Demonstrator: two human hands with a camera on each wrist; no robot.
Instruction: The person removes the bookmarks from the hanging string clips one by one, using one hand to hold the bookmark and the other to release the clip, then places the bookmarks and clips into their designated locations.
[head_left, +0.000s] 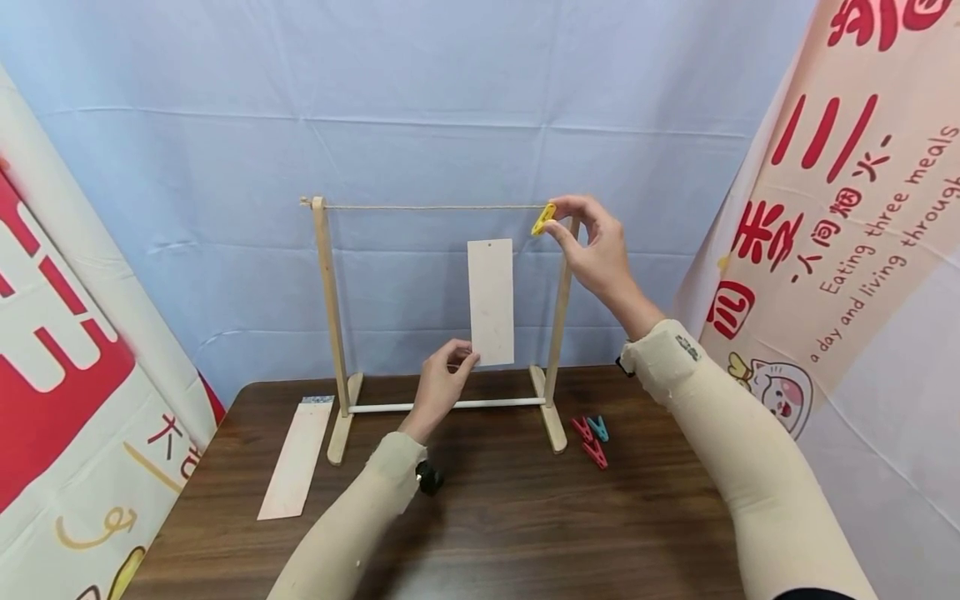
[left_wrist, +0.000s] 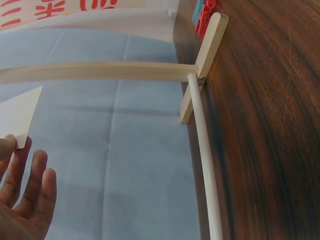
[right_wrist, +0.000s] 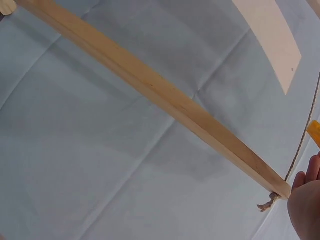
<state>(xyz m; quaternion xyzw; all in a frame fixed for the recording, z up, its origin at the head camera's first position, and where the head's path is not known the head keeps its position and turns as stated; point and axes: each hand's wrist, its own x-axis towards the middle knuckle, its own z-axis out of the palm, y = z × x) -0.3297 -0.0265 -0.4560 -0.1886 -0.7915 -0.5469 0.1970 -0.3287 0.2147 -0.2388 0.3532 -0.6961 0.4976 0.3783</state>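
Note:
My left hand (head_left: 444, 379) pinches the lower left corner of a pale rectangular card (head_left: 491, 302), which stands upright below the string with a small hole near its top edge. In the left wrist view the card's corner (left_wrist: 21, 117) sits between thumb and forefinger. My right hand (head_left: 596, 246) pinches a yellow clothespin (head_left: 543, 219) at the right end of the string (head_left: 435, 207), beside the post top. The string runs between two posts of a wooden frame (head_left: 333, 308). In the right wrist view the clothespin (right_wrist: 314, 131) overlaps the string, mostly cut off by the image edge.
A second pale card (head_left: 297, 462) with a patterned top strip lies on the dark wooden table (head_left: 510, 517) at the left. Red clothespins (head_left: 595, 453) and a blue clothespin (head_left: 598, 428) lie right of the frame's foot. A white rod (head_left: 495, 403) joins the posts low down.

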